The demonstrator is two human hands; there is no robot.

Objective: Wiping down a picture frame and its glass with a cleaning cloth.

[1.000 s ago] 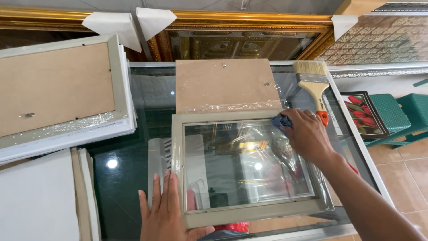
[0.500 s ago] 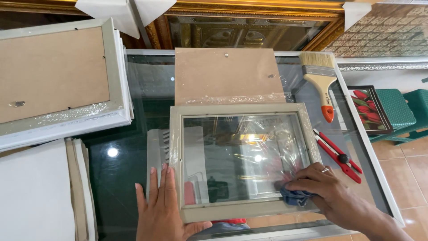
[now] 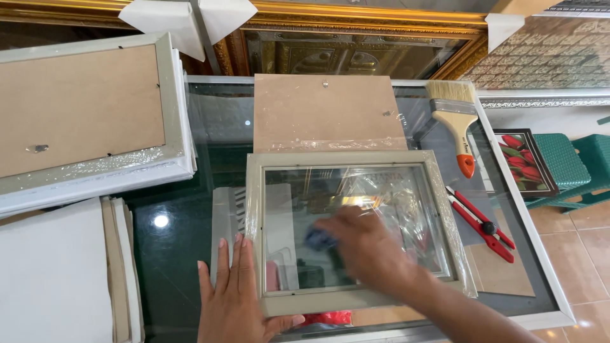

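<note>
While clutching a crumpled blue cloth in the right hand, with the left hand spread flat beside it, risked cracking the pale grey wooden picture frame's glass through overpressing.

We look down on a pale grey picture frame lying flat on the glass counter. Our left hand lies flat at its lower left corner, fingers spread, while our right hand, blurred, presses a blue cloth on the frame's glass. A brown backing board lies just beyond the frame. To the right lie a paintbrush with an orange-tipped handle and a red cutter. Another frame lies face down at the left.
</note>
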